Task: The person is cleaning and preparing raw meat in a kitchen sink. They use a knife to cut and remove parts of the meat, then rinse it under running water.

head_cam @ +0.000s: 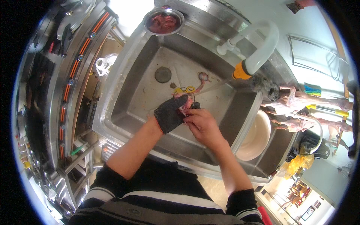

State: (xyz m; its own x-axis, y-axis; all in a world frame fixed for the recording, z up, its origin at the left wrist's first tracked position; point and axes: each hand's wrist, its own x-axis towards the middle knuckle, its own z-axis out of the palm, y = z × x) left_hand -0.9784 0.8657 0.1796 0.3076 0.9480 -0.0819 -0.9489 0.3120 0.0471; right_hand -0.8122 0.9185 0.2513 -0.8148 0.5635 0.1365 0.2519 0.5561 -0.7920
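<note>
Over the stainless steel sink, my left hand, in a black glove, grips a piece of raw meat, perhaps part of a plucked bird. The fingertips of my bare right hand pinch its near end. A strand of flesh with a rounded end extends beyond the meat over the sink floor. Scissors with yellow handles show just past the meat; their blades are hidden. Water runs from the orange-tipped nozzle of a pale hose towards the meat.
A steel bowl of red meat sits on the sink's far left corner. A round drain cover lies on its floor. On the right, a pale basin stands beside the divider, and plucked bird carcasses lie beyond.
</note>
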